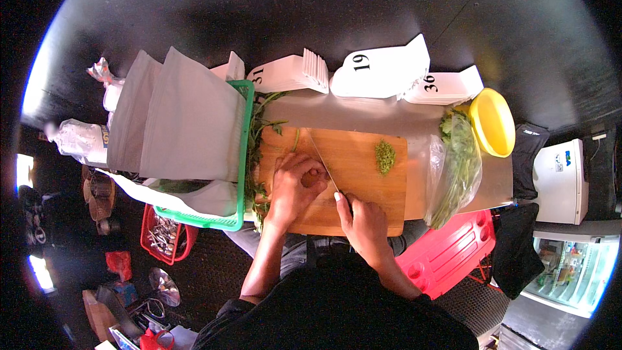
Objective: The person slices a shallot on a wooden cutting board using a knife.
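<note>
On a wooden cutting board, my right hand grips a kitchen knife by its dark handle, thumb along the top. Its thin blade points up and to the left, close beside the fingers of my left hand. Those fingers are curled over the board; whether they hold anything is hidden. A small heap of finely chopped green herb lies at the board's right side. Leafy herb stems spread along the left edge. Further right, a clear plastic bag contains more leafy greens.
Left stands a green plastic basket with grey-white paper bags. White number signs line the back near a yellow bowl. Below are a red cutlery basket and a red plastic stool or table. A lit fridge stands right.
</note>
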`<state>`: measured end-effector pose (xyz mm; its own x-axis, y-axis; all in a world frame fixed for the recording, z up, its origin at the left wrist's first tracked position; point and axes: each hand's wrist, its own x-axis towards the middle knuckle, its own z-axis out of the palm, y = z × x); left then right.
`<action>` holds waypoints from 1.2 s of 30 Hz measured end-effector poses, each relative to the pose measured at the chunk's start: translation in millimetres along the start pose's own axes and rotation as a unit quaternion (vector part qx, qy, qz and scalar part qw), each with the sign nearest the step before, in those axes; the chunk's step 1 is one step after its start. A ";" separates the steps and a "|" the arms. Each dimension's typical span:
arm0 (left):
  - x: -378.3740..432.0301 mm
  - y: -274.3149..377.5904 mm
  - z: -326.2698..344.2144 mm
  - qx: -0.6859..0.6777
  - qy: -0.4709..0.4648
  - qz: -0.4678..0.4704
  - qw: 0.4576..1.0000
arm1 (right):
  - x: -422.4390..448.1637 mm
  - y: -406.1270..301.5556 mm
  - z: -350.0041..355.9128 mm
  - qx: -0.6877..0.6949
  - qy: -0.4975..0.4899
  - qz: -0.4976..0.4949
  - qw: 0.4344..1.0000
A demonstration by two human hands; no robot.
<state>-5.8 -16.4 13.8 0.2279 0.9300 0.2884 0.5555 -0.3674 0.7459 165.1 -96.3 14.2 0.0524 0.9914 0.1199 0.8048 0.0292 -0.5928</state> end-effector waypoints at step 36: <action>-0.7 -7.3 11.9 0.009 0.083 -0.060 0.995 | -5.5 -0.1 -6.1 0.021 -0.063 0.046 0.997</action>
<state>-0.5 -14.4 1.0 0.0237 0.9554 0.2943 0.5854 -0.2519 0.7706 168.3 -102.5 18.5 0.0475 0.9982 -0.0360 0.7743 -0.0596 -0.6300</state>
